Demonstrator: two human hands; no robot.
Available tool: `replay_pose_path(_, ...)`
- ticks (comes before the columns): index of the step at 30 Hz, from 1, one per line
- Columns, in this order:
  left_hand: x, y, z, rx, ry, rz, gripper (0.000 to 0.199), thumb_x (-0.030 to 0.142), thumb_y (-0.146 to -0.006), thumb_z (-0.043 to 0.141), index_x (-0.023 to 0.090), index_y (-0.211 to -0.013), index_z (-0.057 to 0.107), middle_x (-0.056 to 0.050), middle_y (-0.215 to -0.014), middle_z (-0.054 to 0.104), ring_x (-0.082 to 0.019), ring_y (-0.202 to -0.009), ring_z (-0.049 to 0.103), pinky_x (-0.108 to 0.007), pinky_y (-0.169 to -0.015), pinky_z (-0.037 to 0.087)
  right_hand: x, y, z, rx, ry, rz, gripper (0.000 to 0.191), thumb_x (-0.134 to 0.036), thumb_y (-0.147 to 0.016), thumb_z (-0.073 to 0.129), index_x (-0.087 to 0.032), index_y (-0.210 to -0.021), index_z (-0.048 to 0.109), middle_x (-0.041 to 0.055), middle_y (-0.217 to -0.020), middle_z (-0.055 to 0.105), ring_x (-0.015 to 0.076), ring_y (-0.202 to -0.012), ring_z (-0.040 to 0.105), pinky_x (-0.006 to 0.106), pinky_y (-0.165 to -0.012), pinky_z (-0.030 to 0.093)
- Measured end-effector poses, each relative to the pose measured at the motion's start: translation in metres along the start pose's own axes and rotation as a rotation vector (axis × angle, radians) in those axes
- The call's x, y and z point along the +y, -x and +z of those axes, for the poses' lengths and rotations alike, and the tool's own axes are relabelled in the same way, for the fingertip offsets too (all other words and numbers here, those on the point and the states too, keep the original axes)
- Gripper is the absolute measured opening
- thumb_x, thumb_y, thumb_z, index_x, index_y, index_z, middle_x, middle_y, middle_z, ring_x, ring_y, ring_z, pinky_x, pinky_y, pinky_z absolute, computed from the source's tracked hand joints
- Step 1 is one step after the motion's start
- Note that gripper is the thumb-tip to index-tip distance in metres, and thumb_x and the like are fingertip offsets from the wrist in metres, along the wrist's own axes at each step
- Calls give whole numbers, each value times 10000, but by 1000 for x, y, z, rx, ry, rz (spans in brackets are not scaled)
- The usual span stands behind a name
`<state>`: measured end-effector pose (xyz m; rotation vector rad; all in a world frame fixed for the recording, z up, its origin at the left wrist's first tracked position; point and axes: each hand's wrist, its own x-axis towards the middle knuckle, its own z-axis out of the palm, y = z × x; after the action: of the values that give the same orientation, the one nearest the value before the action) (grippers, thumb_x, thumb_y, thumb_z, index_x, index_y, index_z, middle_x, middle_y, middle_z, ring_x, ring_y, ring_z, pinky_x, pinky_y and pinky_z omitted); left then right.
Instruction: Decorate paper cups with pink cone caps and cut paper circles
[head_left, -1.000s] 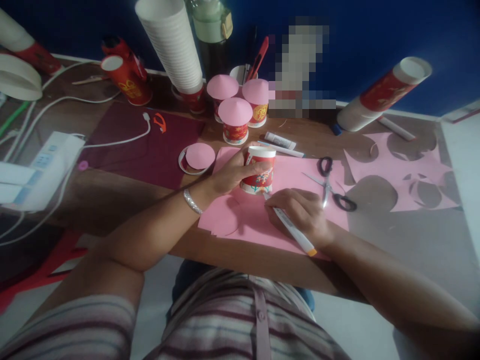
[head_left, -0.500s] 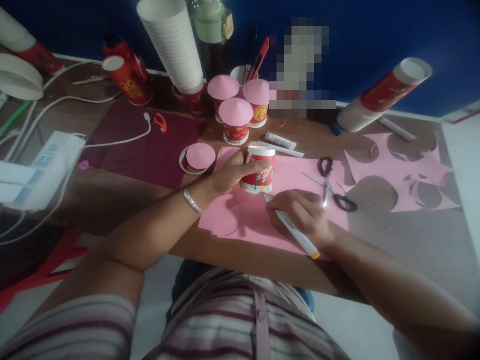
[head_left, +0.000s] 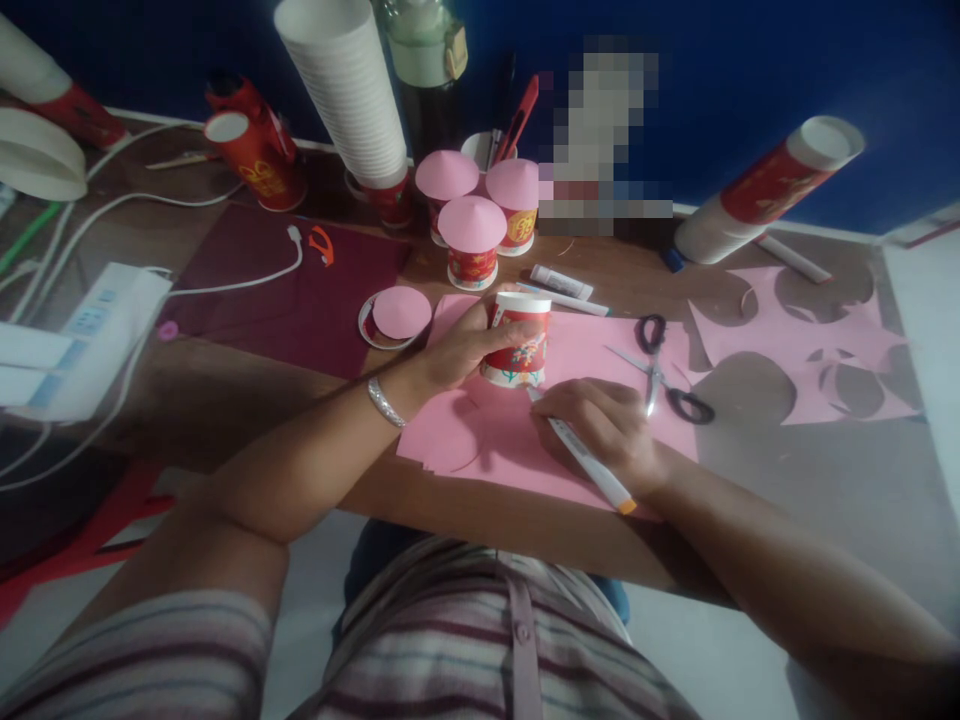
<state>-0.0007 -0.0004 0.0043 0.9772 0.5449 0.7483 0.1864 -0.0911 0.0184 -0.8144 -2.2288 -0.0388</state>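
My left hand (head_left: pixel 469 345) is wrapped round a red and white paper cup (head_left: pixel 517 350), its thumb lying across the printed front. The cup stands upright on pink paper (head_left: pixel 517 455). In my right hand (head_left: pixel 600 425) is a white marker (head_left: pixel 592 465) with an orange end, its tip close to the base of the cup. Whether the tip touches the paper I cannot tell. Just right of that hand lie scissors (head_left: pixel 654 375) with black handles, blades apart, on the pink paper. A glue stick (head_left: pixel 561 282) and another pen (head_left: pixel 585 303) lie behind the cup.
Three red cups with pink cone tops (head_left: pixel 472 225) stand at the back. Behind them rises a tall stack of paper cups (head_left: pixel 341 90). Cut pink scraps (head_left: pixel 810 345) lie on the right. White cables (head_left: pixel 232 290) and a power strip (head_left: pixel 90 335) occupy the left.
My right hand and the marker have shifted very slightly to the left. The cup and my left hand stay in place.
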Motion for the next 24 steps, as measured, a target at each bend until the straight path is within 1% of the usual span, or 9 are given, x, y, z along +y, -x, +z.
replay_pose_path(7, -1, 0, -1, -11, -3, 29, 391, 354, -811, 819, 177, -1045, 561, -35, -915, 644, -149, -771, 646, -282, -659, 543, -1, 2, 2, 0, -28, 29, 195, -52, -870, 637, -201, -972, 565, -4, -740, 686, 127, -610, 664, 248, -553, 520)
replay_pose_path(11, -1, 0, -1, 0, -1, 15, 404, 364, -806, 822, 176, -1050, 561, -37, -897, 654, -148, -755, 649, -278, -660, 537, -1, 2, 2, 0, -49, 49, 202, -43, -863, 633, -200, -970, 566, -7, -733, 677, 132, -618, 670, 252, -564, 523)
replay_pose_path(15, -2, -1, -1, 2, 1, 10, 411, 383, -799, 824, 179, -1042, 563, -43, -900, 668, -169, -790, 670, -300, -685, 547, -1, 1, 1, -6, -10, 15, 193, -53, -873, 630, -204, -981, 579, -5, -745, 681, 132, -623, 660, 256, -575, 533)
replay_pose_path(19, -1, -1, -1, 0, -5, 11, 395, 380, -809, 816, 179, -1041, 568, -41, -904, 672, -163, -785, 669, -303, -690, 551, -1, -1, -1, -11, 36, -29, 190, -46, -868, 648, -191, -972, 584, 3, -740, 683, 130, -608, 639, 261, -581, 540)
replay_pose_path(24, -1, 0, -1, 2, -10, 10, 396, 371, -800, 826, 177, -1025, 564, -41, -901, 664, -160, -785, 661, -289, -685, 548, -1, -2, -4, -18, 50, -28, 171, -65, -889, 629, -198, -989, 589, 5, -746, 685, 135, -616, 636, 265, -581, 542)
